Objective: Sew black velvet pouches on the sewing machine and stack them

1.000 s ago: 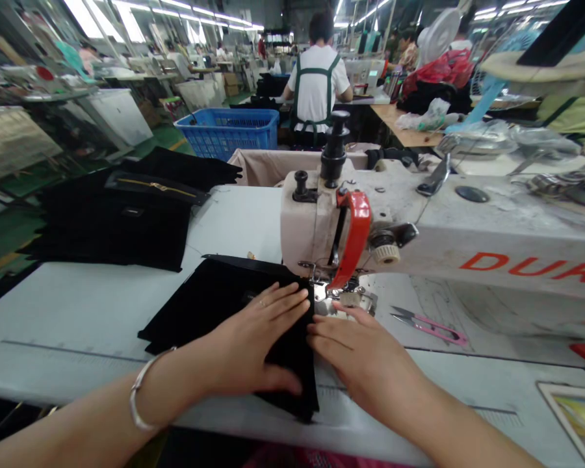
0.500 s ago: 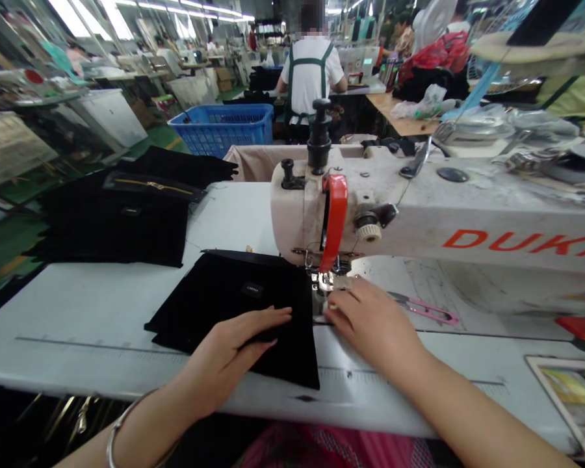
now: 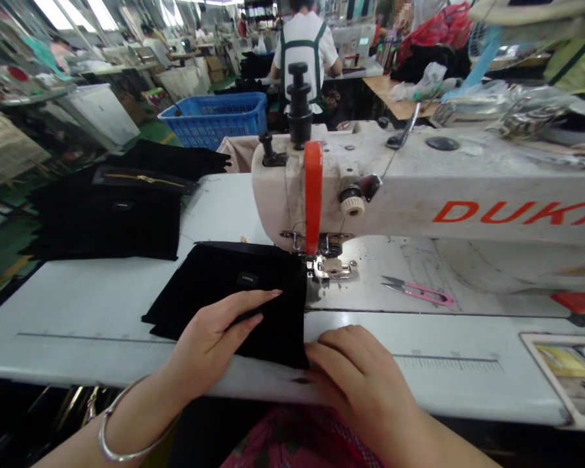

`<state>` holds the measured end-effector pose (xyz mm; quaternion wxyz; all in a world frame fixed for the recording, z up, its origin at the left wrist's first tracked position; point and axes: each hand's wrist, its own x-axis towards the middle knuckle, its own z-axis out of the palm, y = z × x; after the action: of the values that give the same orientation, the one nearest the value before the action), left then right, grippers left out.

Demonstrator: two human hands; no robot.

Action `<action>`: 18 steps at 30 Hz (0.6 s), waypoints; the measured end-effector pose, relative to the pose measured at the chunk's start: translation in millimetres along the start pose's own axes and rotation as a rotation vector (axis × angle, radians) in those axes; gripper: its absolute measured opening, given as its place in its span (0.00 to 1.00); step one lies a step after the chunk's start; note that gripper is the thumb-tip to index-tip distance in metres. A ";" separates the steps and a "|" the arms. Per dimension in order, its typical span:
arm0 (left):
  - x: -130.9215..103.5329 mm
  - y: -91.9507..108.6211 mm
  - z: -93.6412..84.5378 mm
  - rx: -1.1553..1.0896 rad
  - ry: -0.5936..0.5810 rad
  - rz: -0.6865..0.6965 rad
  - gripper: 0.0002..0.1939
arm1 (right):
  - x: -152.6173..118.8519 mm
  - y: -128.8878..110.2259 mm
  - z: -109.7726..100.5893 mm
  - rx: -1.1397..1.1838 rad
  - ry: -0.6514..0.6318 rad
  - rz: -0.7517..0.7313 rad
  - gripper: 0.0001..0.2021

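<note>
A black fabric panel (image 3: 277,331) with a small label (image 3: 248,279) lies on the sewing machine table, its right edge beside the presser foot (image 3: 322,268). My left hand (image 3: 219,335) rests on the panel with fingers stretched out and the thumb apart. At the panel's near right corner, my right hand (image 3: 361,370) has its fingers closed on the edge; the fingertips are partly hidden. The sewing machine (image 3: 370,188) has an orange guard (image 3: 313,195) in front of its needle area.
Pink-handled thread snips (image 3: 426,294) lie right of the presser foot. A pile of black fabric pieces (image 3: 107,221), one with a gold zipper, is on the left. Behind stand a blue plastic basket (image 3: 214,120) and a person (image 3: 302,58) in a green-strapped apron.
My right hand has moved from beside the presser foot toward me, to the panel's near right corner. My left hand stays on the panel. The camera view has shifted slightly.
</note>
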<state>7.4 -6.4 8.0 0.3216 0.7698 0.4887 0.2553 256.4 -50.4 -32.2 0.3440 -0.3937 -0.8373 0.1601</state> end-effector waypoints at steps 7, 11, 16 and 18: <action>-2.5 -3.7 3.1 0.004 0.010 -0.017 0.17 | 0.8 -1.0 -3.0 0.008 0.034 -0.074 0.09; -5.3 -5.7 7.9 0.017 0.014 0.025 0.18 | 1.0 -1.6 -3.7 0.000 0.010 -0.083 0.09; -8.8 -8.3 13.7 0.026 0.063 0.074 0.18 | 3.2 -2.1 -2.1 -0.028 -0.001 -0.102 0.10; -8.9 -8.7 14.8 0.039 0.069 0.083 0.18 | 4.1 -2.2 -2.8 -0.017 -0.001 -0.139 0.12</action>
<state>9.2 -15.5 -9.0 0.2787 0.7862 0.4720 0.2854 255.3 -48.7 -27.1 0.3504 -0.3376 -0.8641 0.1292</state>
